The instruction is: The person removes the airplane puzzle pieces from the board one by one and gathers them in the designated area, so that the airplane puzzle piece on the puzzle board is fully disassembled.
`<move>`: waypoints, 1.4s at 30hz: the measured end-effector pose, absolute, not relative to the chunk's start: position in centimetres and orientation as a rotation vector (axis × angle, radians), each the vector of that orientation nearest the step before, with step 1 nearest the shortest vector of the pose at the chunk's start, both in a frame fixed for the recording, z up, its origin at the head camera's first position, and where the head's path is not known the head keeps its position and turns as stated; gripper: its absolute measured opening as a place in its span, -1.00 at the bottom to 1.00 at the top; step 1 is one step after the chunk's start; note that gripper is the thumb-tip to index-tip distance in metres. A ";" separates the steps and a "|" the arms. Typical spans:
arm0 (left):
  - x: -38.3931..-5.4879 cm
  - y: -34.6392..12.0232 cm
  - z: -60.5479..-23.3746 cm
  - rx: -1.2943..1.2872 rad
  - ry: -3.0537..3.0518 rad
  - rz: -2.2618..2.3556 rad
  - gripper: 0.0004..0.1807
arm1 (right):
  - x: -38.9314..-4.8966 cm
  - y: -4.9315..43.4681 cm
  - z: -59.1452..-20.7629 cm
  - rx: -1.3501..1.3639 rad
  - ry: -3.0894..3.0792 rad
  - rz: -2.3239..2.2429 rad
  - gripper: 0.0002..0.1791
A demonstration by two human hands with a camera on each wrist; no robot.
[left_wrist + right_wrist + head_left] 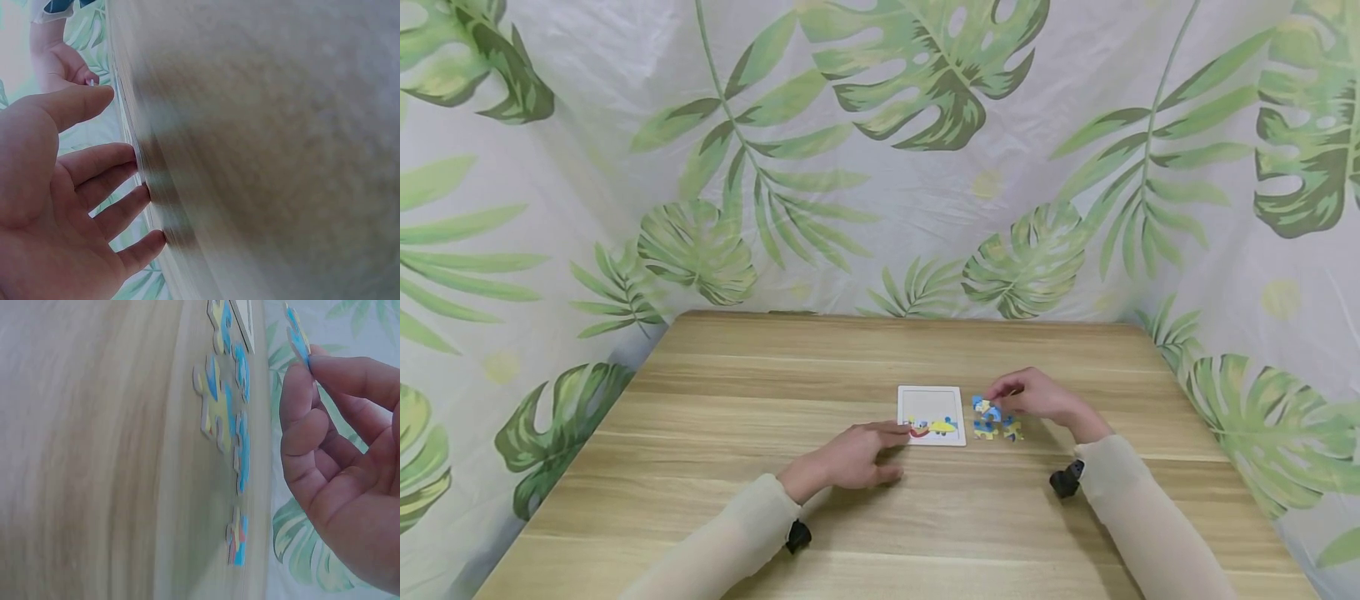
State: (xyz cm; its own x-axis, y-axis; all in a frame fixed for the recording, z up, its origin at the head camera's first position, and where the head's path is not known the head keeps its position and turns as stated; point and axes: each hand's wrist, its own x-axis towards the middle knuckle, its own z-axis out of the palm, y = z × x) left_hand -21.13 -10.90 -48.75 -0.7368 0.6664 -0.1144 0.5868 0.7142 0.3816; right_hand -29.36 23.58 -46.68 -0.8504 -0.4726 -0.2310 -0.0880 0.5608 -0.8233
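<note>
Here, we see a white puzzle tray [929, 405] lying flat on the wood-grain table [760, 400], between its left and right edges and well apart from its far edge; along the tray's near edge sit coloured pieces [942, 427], mostly yellow and red with a little blue; our left hand [850, 457] grips nothing, its fingers extended and spread, the fingertips resting at the tray's near left corner, the thumb held apart from them.

Our right hand [1033, 393] has a narrow grip, thumb and forefinger pinching a blue-and-yellow puzzle piece [298, 339], raised clear of the table; below it, just beside the tray's right edge, lie several loose pieces [217, 406] in blue and yellow, one showing some pink; we wear pale sleeves [730, 527] and a black device [1066, 480] at each wrist; beyond the table's far edge hangs a leaf-printed cloth [910, 183].
</note>
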 end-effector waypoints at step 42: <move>-21.0 -10.9 -48.6 0.984 2.681 0.456 -0.39 | -27.5 30.1 -48.2 -0.310 2.380 -1.171 -0.74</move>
